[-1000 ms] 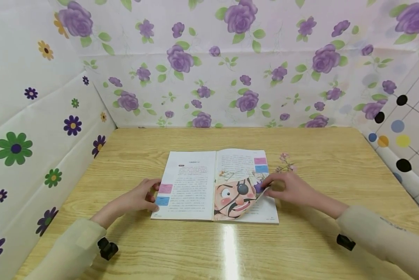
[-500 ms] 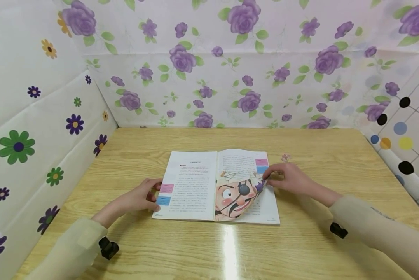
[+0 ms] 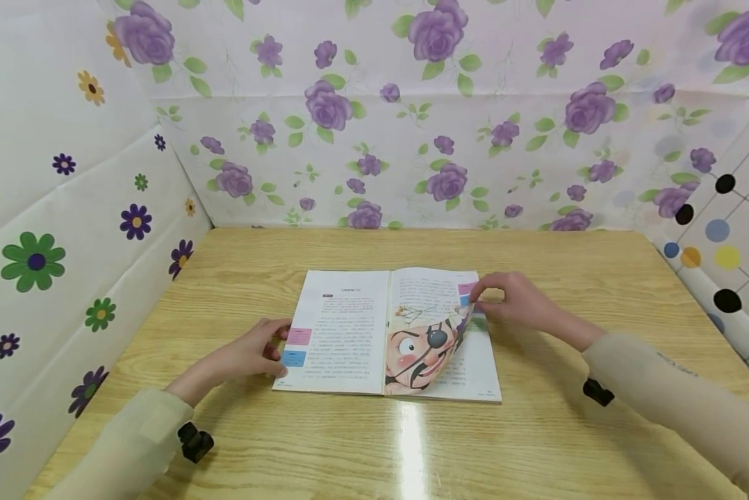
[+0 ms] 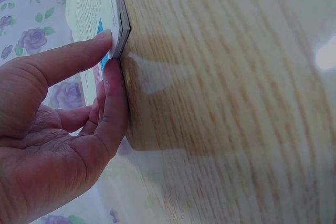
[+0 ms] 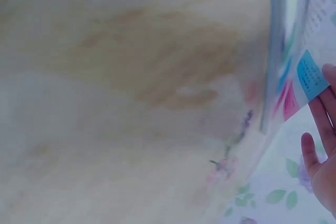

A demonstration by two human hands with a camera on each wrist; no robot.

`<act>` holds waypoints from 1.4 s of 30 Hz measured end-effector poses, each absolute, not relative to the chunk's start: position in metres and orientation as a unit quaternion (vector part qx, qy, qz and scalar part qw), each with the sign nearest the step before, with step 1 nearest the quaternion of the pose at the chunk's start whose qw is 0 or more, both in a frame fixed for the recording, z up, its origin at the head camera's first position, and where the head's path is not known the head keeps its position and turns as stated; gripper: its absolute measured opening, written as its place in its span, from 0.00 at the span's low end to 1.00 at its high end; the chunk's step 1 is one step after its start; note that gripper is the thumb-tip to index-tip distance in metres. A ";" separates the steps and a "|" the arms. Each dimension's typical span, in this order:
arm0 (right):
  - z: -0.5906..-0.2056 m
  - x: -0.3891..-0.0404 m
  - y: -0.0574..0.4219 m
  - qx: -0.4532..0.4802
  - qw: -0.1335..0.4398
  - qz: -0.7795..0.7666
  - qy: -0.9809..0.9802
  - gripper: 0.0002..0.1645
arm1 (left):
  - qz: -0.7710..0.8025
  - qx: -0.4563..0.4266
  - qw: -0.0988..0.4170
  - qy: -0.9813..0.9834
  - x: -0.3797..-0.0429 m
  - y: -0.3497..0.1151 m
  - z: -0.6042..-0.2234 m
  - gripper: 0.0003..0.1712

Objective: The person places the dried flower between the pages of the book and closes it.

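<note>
Open book (image 3: 343, 333) lies on the wood-grain tabletop (image 3: 324, 444), its near left edge gripped by the left hand (image 3: 249, 353), while the right hand (image 3: 521, 305) pinches the outer edge of a raised pirate-illustrated page (image 3: 412, 354)

Open bk (image 3: 343, 340) on tbl (image 3: 324, 444); R pg (image 3: 421, 295) lifted, w/ eyepatch face (image 3: 415, 357).

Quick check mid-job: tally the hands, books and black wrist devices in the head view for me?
Hands: 2 (left hand, right hand)
Books: 1 (open book)
Black wrist devices: 2 (left device, right device)
Total: 5
</note>
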State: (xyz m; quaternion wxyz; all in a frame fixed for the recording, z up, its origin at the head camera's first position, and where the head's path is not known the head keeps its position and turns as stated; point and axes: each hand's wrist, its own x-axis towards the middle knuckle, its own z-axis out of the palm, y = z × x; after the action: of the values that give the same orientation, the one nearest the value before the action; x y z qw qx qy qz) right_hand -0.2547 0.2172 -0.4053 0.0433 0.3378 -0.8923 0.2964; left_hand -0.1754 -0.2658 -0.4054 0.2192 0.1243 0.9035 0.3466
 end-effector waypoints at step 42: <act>-0.296 -0.286 0.056 0.541 0.122 0.233 -0.799 0.03 | 0.343 0.129 0.213 0.906 -0.176 -0.268 -0.406 0.49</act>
State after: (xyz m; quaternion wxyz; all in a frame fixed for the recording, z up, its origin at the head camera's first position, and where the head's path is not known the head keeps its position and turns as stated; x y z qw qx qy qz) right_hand -0.2860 0.0560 -0.2957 0.1223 0.5410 -0.7987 0.2332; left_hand -0.1762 -0.2682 -0.4062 0.2133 0.1285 0.9058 0.3429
